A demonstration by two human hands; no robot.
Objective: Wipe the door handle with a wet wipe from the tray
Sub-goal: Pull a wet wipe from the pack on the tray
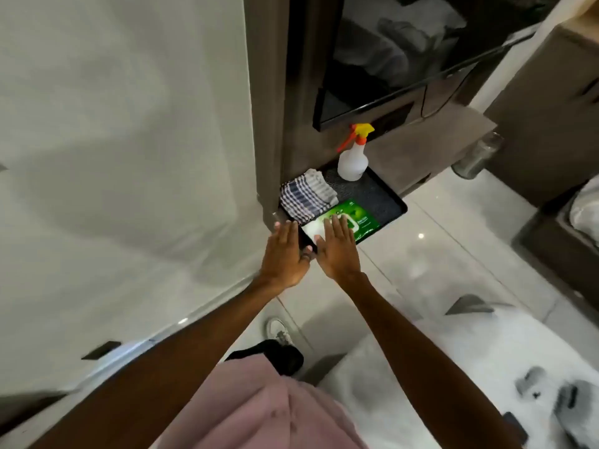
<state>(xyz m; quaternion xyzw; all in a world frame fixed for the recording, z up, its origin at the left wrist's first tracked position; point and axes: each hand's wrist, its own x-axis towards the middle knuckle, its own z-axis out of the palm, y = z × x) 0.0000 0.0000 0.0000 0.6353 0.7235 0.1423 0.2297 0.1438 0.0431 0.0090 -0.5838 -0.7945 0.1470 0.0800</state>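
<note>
Head view shows a black tray holding a spray bottle, checked cloth and green wipe pack, label unreadable; both hands, left hand and right hand, lie spread flat.

A white plastic spray bottle with a yellow nozzle and orange trigger is standing upright beside a folded blue-and-white checked cloth. Above them, a dark flat television screen is hanging on a brown wall panel. A clear glass jar is sitting to the right on the glossy white tiled floor, near a white shaggy rug.
</note>
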